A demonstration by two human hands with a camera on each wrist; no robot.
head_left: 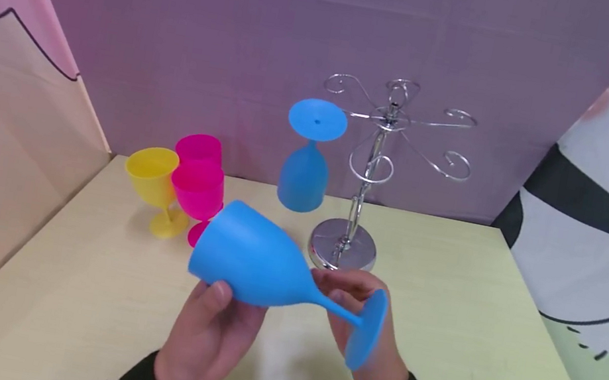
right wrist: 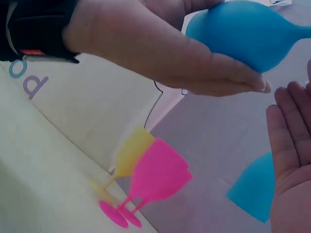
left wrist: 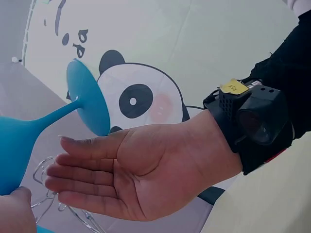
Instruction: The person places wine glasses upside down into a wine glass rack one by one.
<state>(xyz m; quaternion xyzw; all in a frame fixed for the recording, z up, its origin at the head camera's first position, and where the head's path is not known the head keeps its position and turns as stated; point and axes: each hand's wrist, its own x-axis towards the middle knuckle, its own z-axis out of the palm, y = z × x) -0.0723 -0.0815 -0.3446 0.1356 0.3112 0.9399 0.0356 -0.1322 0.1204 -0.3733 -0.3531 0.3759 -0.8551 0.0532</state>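
A blue plastic goblet (head_left: 262,263) lies tilted on its side in the air, its mouth to the left and its foot to the right. My left hand (head_left: 210,339) holds the bowl from below, thumb on the near side. Beside the stem and foot is my right hand (head_left: 387,355), partly hidden behind them. In the left wrist view that right hand (left wrist: 141,174) shows its palm with straight fingers, apparently apart from the goblet. Behind, a second blue goblet (head_left: 303,180) hangs upside down from an arm of the chrome glass rack (head_left: 364,193).
On the table's (head_left: 465,351) left stand a yellow goblet (head_left: 149,177) and two pink goblets, one pink goblet (head_left: 198,189) in front of the other (head_left: 199,147). The rack's round base (head_left: 326,241) sits near the back edge, its several curled arms spreading outward. A purple backdrop (head_left: 186,29) rises behind.
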